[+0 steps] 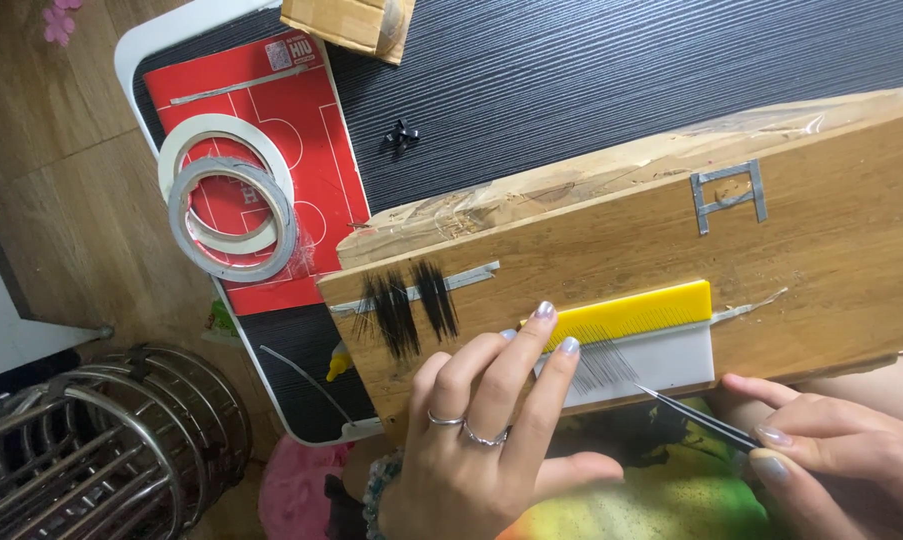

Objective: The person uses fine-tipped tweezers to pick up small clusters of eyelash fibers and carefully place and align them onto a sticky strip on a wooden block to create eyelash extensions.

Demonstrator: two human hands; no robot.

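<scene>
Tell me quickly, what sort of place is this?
Probably a home craft bench for hand-making lashes or hair pieces. A wooden board carries taped black hair tufts and a yellow comb; the right hand works tweezers, and tape rolls lie nearby.

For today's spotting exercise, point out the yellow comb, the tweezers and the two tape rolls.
yellow comb [636, 312]: head view, middle of its spine.
tweezers [696, 418]: head view, mid-shaft, ahead of the right hand.
tape rolls [186, 225]: head view, grey roll's left rim.
</scene>
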